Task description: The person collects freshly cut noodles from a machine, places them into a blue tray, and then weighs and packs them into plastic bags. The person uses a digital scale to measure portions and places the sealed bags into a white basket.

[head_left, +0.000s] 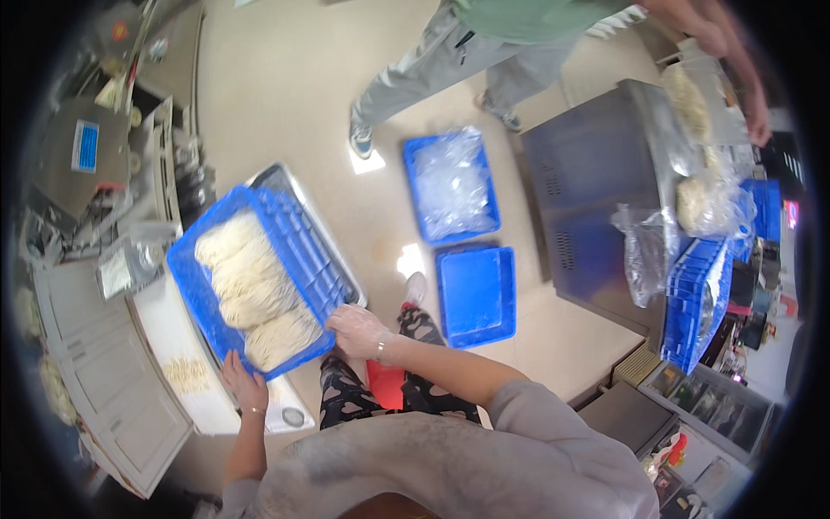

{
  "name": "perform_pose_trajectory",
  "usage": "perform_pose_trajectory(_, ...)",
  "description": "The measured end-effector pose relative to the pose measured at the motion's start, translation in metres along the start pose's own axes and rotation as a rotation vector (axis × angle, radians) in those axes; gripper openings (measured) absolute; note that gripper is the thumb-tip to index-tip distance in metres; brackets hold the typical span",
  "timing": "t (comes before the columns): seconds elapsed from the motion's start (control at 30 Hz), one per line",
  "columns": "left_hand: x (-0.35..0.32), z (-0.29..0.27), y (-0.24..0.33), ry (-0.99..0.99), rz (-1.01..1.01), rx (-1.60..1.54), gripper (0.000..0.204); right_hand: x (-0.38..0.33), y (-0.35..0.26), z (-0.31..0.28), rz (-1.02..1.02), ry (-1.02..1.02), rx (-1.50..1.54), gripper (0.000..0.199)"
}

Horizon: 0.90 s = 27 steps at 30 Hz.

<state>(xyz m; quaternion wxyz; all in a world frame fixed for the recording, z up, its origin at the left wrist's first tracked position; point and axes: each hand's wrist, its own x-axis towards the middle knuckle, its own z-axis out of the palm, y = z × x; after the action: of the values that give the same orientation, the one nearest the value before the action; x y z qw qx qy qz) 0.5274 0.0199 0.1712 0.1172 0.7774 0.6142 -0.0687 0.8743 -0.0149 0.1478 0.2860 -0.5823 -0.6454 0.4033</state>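
A blue plastic crate [304, 251] with several bundles of pale noodles [251, 285] is tilted in front of me, to the left. At its near right corner, my right hand [359, 331], in a thin clear glove, is closed on the rim. My left hand [245, 387] holds the near left edge, its fingers against the crate's wall. What lies under the fingers of both hands is hidden. Beneath the crate's far right side shows part of a metal tray [353, 292]; whether the crate rests on it I cannot tell.
Loose noodle bits [186, 374] lie on a white work surface [164, 333] at left. On the floor stand a blue crate with clear plastic wrap [450, 186] and another blue crate [475, 298]. A person [510, 43] stands beyond, near a steel cabinet [596, 190] at right.
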Motion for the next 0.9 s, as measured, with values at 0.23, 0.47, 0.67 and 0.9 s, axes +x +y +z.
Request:
perform_pose_trajectory(0.23,0.008,-0.036,0.119,0.035,-0.070,-0.103,0.079,-0.171,0.094,-0.187,0.848,0.249,-0.103,0.019)
perform_pose_trajectory(0.47,0.082,-0.081,0.216,0.130,0.273,-0.346,0.073,-0.289,0.144,-0.243,1.241,0.535,-0.060,0.022)
perform_pose_trajectory(0.67,0.140,-0.121,0.249,0.261,0.326,-0.368,0.070,-0.296,0.168,-0.208,1.218,0.417,0.059,0.022)
perform_pose_trajectory(0.9,0.263,-0.128,0.231,0.371,0.153,-0.456,0.065,-0.237,0.189,-0.241,1.204,0.493,0.416,0.020)
